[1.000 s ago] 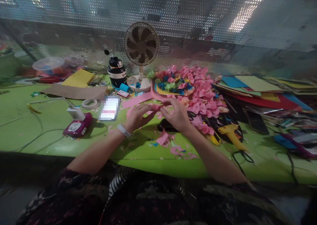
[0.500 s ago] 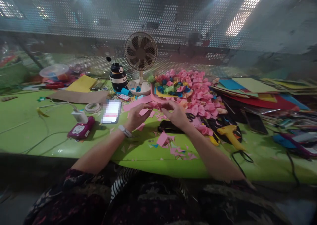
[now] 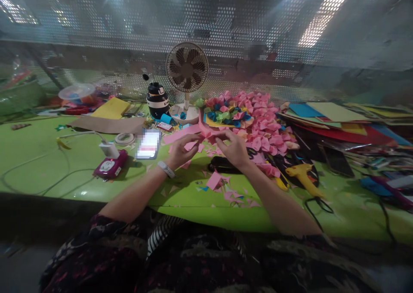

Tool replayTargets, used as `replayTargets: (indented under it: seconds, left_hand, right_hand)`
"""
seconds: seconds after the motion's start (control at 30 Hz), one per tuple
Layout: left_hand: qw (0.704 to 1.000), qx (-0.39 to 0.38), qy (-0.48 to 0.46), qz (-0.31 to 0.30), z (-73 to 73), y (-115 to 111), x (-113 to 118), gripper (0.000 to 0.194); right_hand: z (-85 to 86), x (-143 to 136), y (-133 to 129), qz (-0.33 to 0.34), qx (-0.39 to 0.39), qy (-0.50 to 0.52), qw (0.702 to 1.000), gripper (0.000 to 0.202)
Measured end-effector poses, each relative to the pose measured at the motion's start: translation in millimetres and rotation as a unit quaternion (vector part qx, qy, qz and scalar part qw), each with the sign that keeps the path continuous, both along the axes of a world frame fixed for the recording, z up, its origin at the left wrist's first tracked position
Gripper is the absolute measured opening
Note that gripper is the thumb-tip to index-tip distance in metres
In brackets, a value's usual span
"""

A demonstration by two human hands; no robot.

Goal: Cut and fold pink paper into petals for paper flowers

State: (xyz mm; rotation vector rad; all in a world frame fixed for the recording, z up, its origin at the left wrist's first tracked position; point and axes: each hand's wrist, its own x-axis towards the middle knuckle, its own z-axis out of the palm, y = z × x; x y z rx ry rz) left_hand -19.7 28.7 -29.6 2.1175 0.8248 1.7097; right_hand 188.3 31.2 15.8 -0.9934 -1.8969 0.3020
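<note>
A small folded piece of pink paper [image 3: 207, 135] is pinched between my two hands, above the green table [image 3: 183, 194]. My left hand [image 3: 183, 150], with a pale band on its wrist, grips the paper's left side. My right hand [image 3: 232, 148] closes on its right side. Beneath my right hand lies a black stapler-like tool [image 3: 223, 165]. Pink paper scraps [image 3: 215, 181] are scattered nearer to me. Beyond my right hand is a heap of folded pink paper flowers [image 3: 258, 112], and beside it a cluster of blue, green and yellow ones [image 3: 226, 114].
A small fan [image 3: 187, 67] and a dark jug [image 3: 157, 101] stand at the back. Left are a lit phone [image 3: 148, 144], a tape roll [image 3: 124, 138] and a purple socket box [image 3: 110, 165]. Right lie a yellow glue gun [image 3: 301, 174] and stacked coloured paper [image 3: 335, 111].
The view has shifted slightly, so everything sits a little further right. Between my fingertips the pink paper now shows more openly, with its folds spread.
</note>
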Motion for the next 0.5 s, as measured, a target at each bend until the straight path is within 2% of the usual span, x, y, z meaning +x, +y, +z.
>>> replayTargets:
  seconds: [0.1, 0.2, 0.33, 0.4, 0.5]
  left_hand:
    - [0.994, -0.083, -0.063, -0.025, 1.4, -0.9, -1.6, 0.022]
    - [0.977, -0.155, -0.138, -0.054, 3.4, 2.0, -3.3, 0.036]
    - [0.953, -0.251, -0.129, -0.108, 4.5, 5.4, -2.2, 0.043]
    - [0.944, -0.277, -0.130, -0.120, 4.0, 5.6, 0.0, 0.046]
    - [0.943, -0.274, -0.147, -0.116, 2.8, 5.6, 2.8, 0.047]
  right_hand:
    - [-1.5, 1.4, 3.0, -0.003, 0.011, 0.010, 1.000, 0.011]
    - [-1.9, 0.5, 2.3, 0.003, 0.023, 0.009, 1.000, 0.011]
    - [-3.0, -2.7, -1.3, 0.004, 0.043, 0.002, 0.999, 0.012]
    - [-4.4, -4.0, -1.9, 0.004, 0.042, -0.004, 0.999, 0.012]
    - [-7.1, -4.7, -0.6, 0.012, 0.028, 0.004, 1.000, 0.013]
